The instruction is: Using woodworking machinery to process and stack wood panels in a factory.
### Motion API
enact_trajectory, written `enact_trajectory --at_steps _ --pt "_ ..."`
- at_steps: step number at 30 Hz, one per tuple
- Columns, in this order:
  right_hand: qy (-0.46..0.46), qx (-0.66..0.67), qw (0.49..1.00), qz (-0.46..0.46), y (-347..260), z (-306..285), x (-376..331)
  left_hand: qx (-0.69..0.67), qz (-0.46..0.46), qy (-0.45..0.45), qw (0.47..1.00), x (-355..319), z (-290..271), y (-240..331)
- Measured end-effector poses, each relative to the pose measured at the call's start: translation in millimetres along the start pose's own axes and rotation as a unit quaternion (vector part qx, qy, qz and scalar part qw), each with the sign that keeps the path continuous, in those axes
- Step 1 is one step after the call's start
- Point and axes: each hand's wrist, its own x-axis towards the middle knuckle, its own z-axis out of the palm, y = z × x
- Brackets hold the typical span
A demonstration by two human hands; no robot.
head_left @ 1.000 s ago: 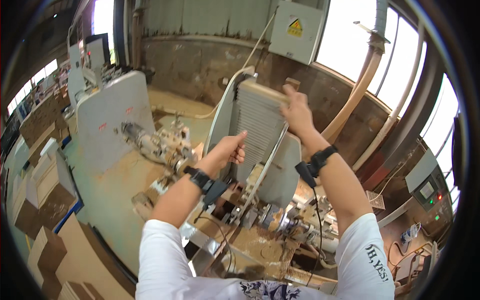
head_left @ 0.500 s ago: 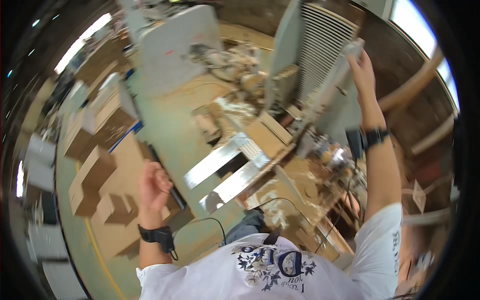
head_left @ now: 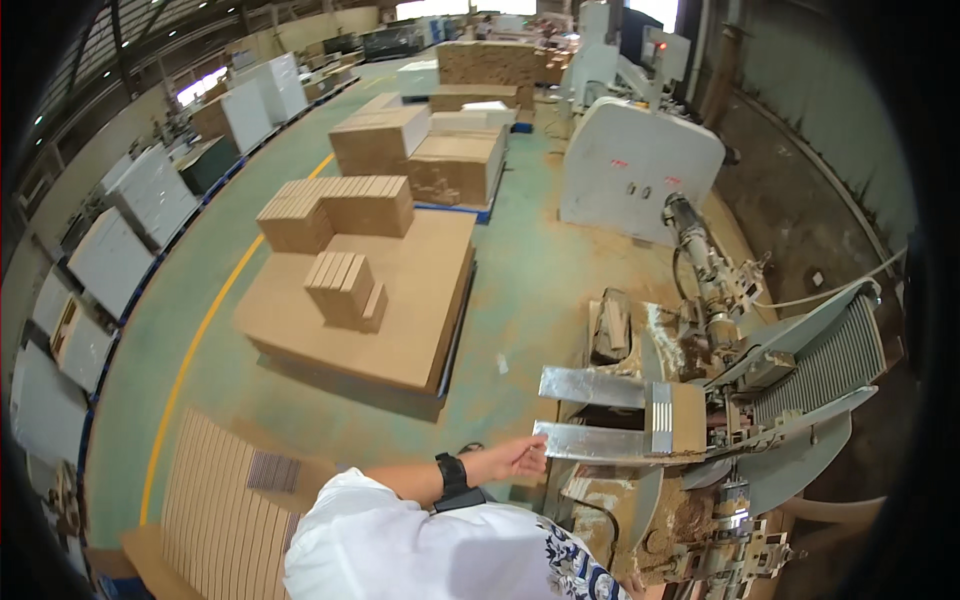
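My left hand (head_left: 518, 457), a dark band on its wrist, reaches across in front of my body with the fingers loosely curled. Nothing shows in its grasp. It is beside the free end of the nearer shiny metal strip (head_left: 595, 441); I cannot tell whether they touch. A second metal strip (head_left: 595, 387) runs parallel beyond it. Several brown boards (head_left: 688, 418), with pale striped edges, lie at the right end of both strips, by the machine's grey guard plates (head_left: 800, 440). My right hand is out of the picture.
Ahead on the left, a low pallet stack of brown panels (head_left: 400, 310) carries smaller board bundles (head_left: 340, 285). More slatted boards (head_left: 205, 490) stand at lower left. A white machine housing (head_left: 640, 170) rises beyond. A ribbed grey section (head_left: 830, 360) is at right.
My view has swung left and up, bringing the pallets and aisle into sight. The left hand now reaches right toward the metal strips. My right hand, earlier raised at the ribbed section, has left the view.
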Motion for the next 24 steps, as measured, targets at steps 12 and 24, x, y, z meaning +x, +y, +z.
enact_trajectory --at_steps 12,24 --pt "0.037 -0.064 0.983 -0.169 -154 108 -2 0.178 -0.042 -0.087 0.979 86 -70 143" --pt "0.046 -0.189 0.966 -0.173 -224 154 -5 0.293 0.379 -0.024 0.878 -4 -28 314"
